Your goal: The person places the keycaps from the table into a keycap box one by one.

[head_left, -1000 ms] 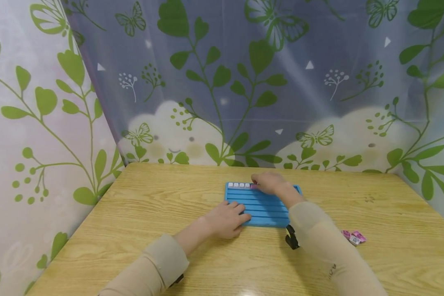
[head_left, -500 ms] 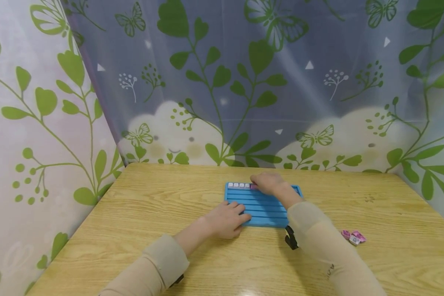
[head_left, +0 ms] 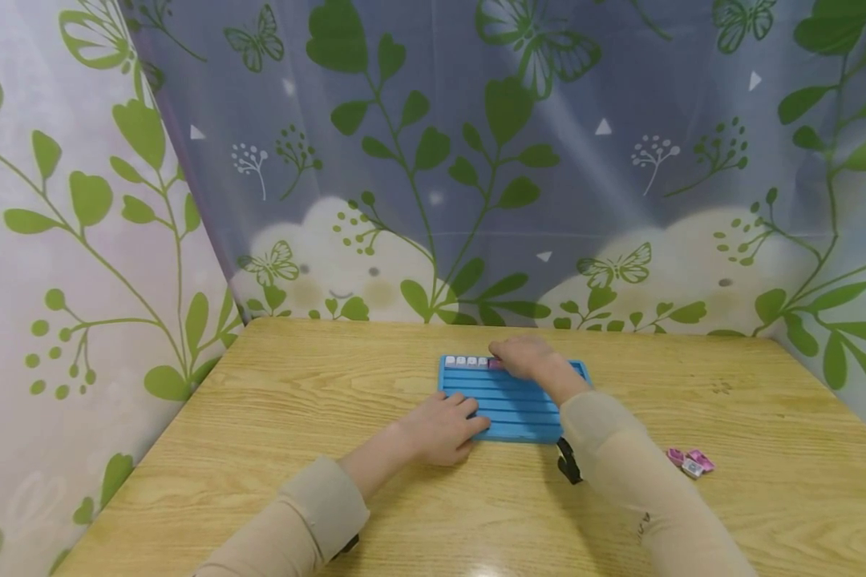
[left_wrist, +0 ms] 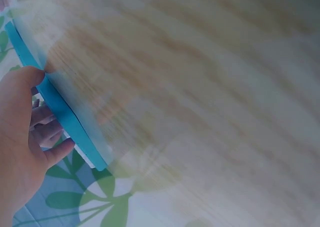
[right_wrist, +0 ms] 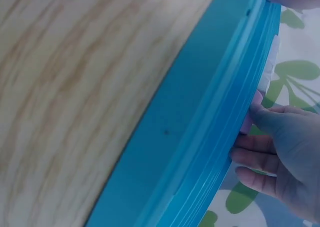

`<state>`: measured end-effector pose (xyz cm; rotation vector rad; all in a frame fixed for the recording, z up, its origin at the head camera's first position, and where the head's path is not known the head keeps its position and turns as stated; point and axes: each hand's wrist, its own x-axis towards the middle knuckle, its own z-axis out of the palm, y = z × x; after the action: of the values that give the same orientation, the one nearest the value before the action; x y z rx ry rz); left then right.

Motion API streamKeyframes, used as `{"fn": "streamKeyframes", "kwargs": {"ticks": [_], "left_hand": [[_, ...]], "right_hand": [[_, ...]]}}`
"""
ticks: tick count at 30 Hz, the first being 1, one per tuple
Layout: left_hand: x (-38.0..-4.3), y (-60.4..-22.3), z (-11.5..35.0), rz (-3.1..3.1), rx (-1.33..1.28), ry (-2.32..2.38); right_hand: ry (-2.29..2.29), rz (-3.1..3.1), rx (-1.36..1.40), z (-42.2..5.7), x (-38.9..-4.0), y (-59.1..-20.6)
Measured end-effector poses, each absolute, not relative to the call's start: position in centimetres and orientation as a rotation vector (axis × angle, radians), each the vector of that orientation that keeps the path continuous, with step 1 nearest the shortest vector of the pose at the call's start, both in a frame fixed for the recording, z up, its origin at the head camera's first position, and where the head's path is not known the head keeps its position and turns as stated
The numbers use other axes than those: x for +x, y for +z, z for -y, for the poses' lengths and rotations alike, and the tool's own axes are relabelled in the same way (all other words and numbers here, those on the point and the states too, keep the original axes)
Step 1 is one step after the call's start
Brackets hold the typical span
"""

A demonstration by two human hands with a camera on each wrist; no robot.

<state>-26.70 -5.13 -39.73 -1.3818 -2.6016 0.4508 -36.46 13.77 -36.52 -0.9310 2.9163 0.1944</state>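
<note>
A blue ridged tray [head_left: 505,405] lies on the wooden table. Several small white keycap-like tiles [head_left: 466,361] stand along the left of its back row, with a pink tile [head_left: 494,364] beside them. My right hand [head_left: 525,357] reaches over that row and pinches the pink tile between thumb and fingers; its right side is hidden. In the right wrist view, the thumb presses the pink tile [right_wrist: 245,123]. My left hand [head_left: 439,427] grips the tray's front left corner. In the left wrist view its thumb touches the blue front edge [left_wrist: 62,112].
A small pile of pink tiles and a white printed one [head_left: 691,464] lies on the table to the right, beyond the right forearm. A patterned curtain [head_left: 433,200] hangs behind the table [head_left: 317,369]. Black wrist camera mount [head_left: 567,462] hangs under the right sleeve.
Almost nothing differs. My right forearm has shifted very slightly, with the hand still at the pink tile. My left hand and the tray stay in place.
</note>
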Motion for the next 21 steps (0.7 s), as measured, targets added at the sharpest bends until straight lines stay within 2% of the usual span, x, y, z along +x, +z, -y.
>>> {"fn": "streamKeyframes", "kwargs": {"ticks": [21], "left_hand": [[-26.7,-39.7,5.2,2.592,-1.390,0.448]], "right_hand": [[-0.079,-2.933,-0.884,-15.8,-36.5,-36.9]]}}
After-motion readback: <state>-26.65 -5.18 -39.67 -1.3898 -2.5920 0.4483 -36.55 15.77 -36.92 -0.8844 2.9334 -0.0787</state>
